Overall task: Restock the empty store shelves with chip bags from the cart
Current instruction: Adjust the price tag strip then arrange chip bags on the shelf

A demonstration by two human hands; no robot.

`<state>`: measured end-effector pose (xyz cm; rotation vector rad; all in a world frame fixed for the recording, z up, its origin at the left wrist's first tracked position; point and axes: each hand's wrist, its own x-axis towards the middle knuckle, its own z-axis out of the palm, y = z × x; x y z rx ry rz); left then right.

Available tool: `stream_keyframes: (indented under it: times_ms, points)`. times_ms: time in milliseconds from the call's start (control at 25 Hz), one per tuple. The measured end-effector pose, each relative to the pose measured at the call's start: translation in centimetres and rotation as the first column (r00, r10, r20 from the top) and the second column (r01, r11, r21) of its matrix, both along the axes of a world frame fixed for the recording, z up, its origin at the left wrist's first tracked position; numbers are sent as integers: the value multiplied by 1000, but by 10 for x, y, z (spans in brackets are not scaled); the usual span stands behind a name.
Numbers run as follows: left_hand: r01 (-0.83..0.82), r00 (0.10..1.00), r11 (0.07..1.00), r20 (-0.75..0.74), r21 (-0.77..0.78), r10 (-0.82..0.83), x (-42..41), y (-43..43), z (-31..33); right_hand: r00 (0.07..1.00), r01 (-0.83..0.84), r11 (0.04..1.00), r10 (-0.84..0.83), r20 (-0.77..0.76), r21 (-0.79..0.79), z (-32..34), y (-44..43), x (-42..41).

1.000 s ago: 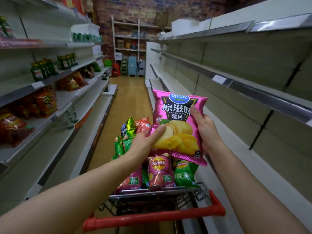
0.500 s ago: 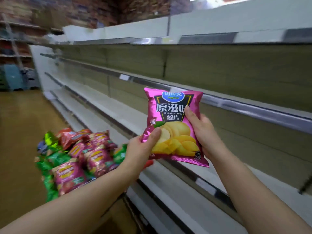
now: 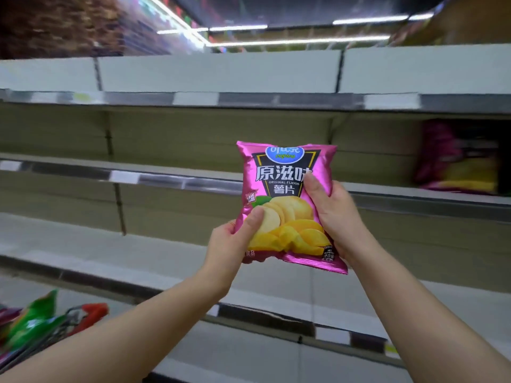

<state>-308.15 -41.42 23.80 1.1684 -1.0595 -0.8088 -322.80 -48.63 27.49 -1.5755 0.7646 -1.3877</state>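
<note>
I hold a pink chip bag [image 3: 284,189] upright in both hands, in front of the store shelves [image 3: 166,181]. My left hand [image 3: 235,241] grips its lower left corner, thumb on the front. My right hand [image 3: 334,217] grips its right edge, thumb across the front. The cart [image 3: 80,316] with its red handle and several green and pink chip bags [image 3: 33,322] shows at the bottom left corner. The shelf boards directly ahead are bare.
Another pink chip bag [image 3: 456,158] stands blurred on the middle shelf at the far right. Shelf edges with price-label strips run across the view at several heights. Ceiling lights glow above the top board.
My view has swung right and up, off the aisle and onto the shelves. The bag has come up with both hands. The cart has slid to the bottom left corner.
</note>
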Motion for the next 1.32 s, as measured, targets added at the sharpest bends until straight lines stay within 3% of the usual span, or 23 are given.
stream_keyframes:
  times_ms: [240, 560, 1000, 1160, 1320]
  points:
    - [158, 981, 987, -118, 5, -156, -161, -37, 9, 983, 181, 976, -182, -1, 118, 10, -12, -174]
    - [200, 974, 979, -111, 30, -196, -316, -79, 34, 889, 389, 921, -384, -248, -33, 26, -25, -335]
    - [335, 923, 928, 138, 165, -358, -345, -218, 80, 903, 409, 912, -405, -146, -2, 58, -149, -379]
    - [443, 875, 869, 104, 222, -472, -337, -260, 82, 924, 371, 928, -366, -112, 31, 52, -197, -378]
    - [505, 855, 843, 23, 184, -518, -338, -293, 71, 933, 357, 933, -356, -48, 36, 29, -227, -379]
